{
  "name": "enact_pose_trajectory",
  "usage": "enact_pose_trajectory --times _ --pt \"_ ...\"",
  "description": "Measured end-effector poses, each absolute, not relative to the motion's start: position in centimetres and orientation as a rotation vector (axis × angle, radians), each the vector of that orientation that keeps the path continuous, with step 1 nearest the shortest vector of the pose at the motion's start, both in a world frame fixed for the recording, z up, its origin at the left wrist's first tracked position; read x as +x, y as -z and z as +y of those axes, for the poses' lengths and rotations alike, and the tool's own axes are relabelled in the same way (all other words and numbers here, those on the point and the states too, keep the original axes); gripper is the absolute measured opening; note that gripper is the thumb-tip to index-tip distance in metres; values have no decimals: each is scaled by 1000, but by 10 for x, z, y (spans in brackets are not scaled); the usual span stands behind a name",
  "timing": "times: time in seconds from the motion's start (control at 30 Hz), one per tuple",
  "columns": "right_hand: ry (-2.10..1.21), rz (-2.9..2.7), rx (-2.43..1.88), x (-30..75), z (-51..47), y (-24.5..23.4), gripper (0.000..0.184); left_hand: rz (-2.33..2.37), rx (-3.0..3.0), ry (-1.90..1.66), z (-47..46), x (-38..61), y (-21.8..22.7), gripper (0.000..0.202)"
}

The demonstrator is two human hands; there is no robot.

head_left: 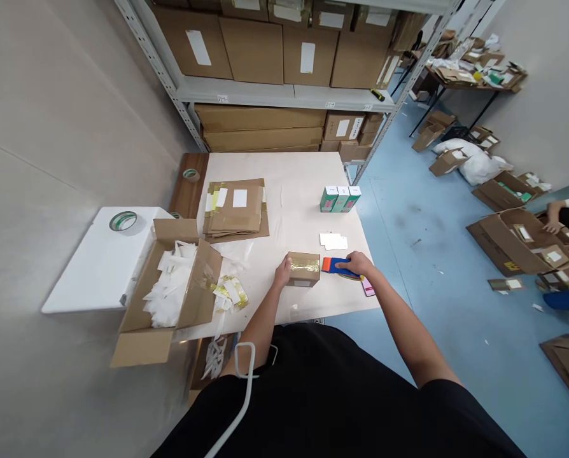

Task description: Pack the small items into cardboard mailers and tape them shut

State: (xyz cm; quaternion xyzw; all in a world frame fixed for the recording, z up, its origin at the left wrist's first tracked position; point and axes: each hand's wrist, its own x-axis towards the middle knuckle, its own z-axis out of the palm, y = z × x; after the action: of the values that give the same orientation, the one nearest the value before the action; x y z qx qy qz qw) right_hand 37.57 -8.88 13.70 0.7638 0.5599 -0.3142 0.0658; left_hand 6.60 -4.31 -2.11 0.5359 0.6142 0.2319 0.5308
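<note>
A small cardboard box (304,267) with shiny clear tape across its top sits near the front of the white table (298,222). My left hand (282,272) grips its left side. Just right of the box, my right hand (358,263) is closed around a blue tape dispenser (336,264) with an orange front end. A pink-edged phone-like object (368,287) lies partly under my right wrist. Beyond the dispenser are some white labels (333,242). Three small green-and-white boxes (340,199) stand at the table's right edge.
Flattened cardboard (237,207) is stacked at the table's back left. An open carton (170,286) of white packing material stands left, by crumpled tape scraps (231,292). A loaded shelf (284,92) rises behind. On the right, another person's hand (553,219) reaches into a carton (504,245).
</note>
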Motion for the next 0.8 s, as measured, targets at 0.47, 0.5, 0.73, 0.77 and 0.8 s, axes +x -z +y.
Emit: enact_pose_trajectory --times 0.47,0.5,0.73,0.77,0.8 --pt "931 1527 2386 391 -104 -99 48 1357 1266 -555 -35 51 25 70" --pt "938 1524 2385 387 -103 -97 49 1355 1262 -562 -35 49 26 70" --pt "969 1556 2397 349 -95 -89 45 1354 1220 -602 -26 28 38 67" --pt "978 1564 2401 340 -93 -89 46 1362 1212 -607 -25 22 40 68" --pt "984 1581 2404 331 -90 -88 46 1381 1203 -611 -23 14 43 69"
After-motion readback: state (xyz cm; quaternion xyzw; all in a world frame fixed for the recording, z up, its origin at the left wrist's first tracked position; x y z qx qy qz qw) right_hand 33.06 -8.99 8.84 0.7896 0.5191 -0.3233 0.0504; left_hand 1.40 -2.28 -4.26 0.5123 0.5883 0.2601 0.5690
